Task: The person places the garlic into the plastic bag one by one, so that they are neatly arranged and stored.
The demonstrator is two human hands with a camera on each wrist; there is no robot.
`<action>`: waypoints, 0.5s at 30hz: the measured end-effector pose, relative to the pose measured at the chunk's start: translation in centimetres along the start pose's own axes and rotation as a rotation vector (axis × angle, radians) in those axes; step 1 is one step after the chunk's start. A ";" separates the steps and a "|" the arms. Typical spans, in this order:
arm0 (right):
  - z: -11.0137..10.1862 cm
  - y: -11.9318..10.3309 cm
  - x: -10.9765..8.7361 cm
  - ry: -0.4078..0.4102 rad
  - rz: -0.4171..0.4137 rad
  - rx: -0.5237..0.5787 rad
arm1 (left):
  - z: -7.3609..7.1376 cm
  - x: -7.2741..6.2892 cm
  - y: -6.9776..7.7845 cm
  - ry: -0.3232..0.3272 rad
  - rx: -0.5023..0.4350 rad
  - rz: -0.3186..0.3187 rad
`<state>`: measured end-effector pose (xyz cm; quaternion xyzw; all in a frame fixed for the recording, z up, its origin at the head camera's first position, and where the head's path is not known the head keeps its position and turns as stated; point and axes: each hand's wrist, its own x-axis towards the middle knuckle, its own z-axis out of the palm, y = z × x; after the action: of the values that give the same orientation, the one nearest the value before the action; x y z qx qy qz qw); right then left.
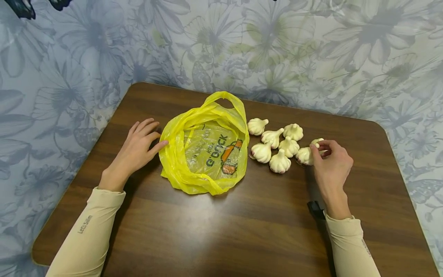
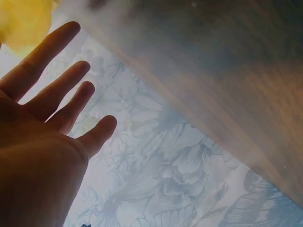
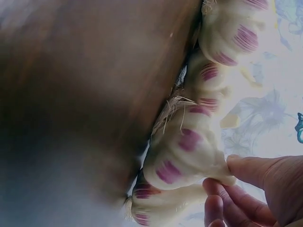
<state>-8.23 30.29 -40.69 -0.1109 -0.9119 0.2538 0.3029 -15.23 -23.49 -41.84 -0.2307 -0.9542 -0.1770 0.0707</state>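
My right hand [image 1: 333,165] pinches the neck of a garlic bulb [image 3: 184,146] between thumb and fingertips. In the right wrist view this bulb shows purple patches and dry roots, and sits close against the dark table surface. Another garlic bulb [image 3: 156,203] lies right beside it. A yellow plastic bag [image 1: 171,154] stands with its mouth spread wide, printed lettering visible inside. My left hand [image 1: 136,148] is at the bag's left side with fingers extended, its thumb tip at the rim. The left wrist view shows those fingers [image 2: 59,87] spread, holding nothing.
Several more garlic bulbs [image 1: 279,161] lie grouped between the bag and my right hand. The brown wooden table [image 1: 207,238] has rounded corners, and its far edge meets a wall with floral wallpaper [image 1: 214,46].
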 end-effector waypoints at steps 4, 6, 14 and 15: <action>-0.4 0.0 0.2 -0.011 -0.027 -0.001 | 0.0 0.0 0.2 0.001 -0.001 0.003; -0.5 0.0 0.2 -0.015 -0.039 0.000 | 0.0 0.0 0.2 0.000 0.000 0.004; -1.4 -0.9 0.4 -0.015 -0.063 0.001 | 0.0 0.0 0.2 -0.005 -0.001 0.007; -1.6 -1.1 0.4 -0.010 -0.067 0.006 | 0.0 0.1 0.2 -0.005 0.001 0.007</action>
<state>-7.62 30.17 -38.83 -0.0780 -0.9159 0.2466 0.3071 -15.16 -23.28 -41.72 -0.2346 -0.9536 -0.1758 0.0689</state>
